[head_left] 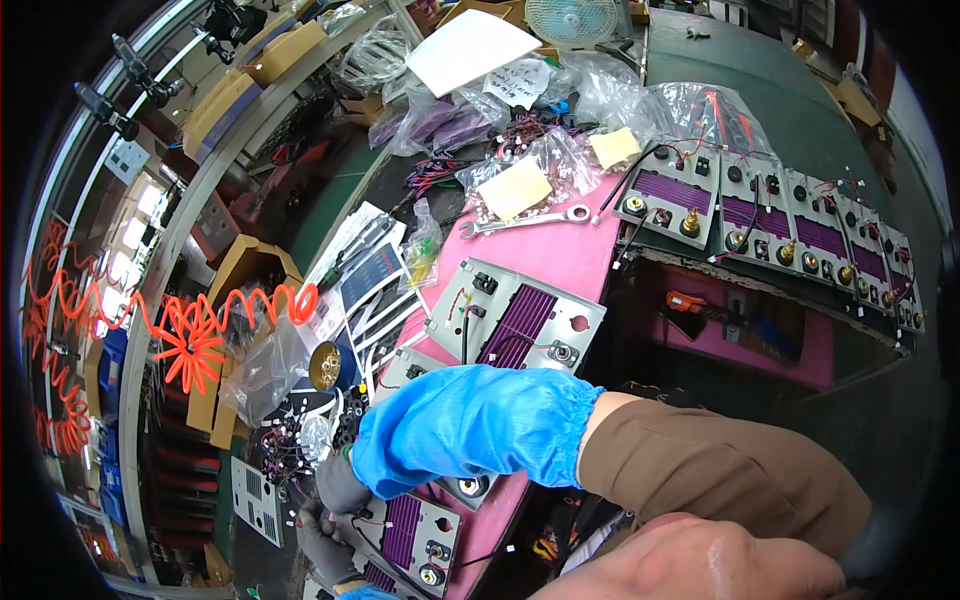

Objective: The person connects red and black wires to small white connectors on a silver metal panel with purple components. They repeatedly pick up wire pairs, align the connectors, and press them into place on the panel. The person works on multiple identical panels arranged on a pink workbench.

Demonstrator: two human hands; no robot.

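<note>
Right hand (341,486): far side
Left hand (324,550): near side
Grips: cannot tell
Panel (402,533): right of both
Long axis: part-hidden

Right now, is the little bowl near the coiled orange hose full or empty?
Not empty: small gold-coloured pieces show inside the bowl. Whether they fill it, I cannot tell.

Grey metal panel (428,525), purple slats (402,530), round metal fitting (431,575), flat on pink mat (488,522)

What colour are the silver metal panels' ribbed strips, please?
The ribbed strips are purple, clearest in head view.
</note>
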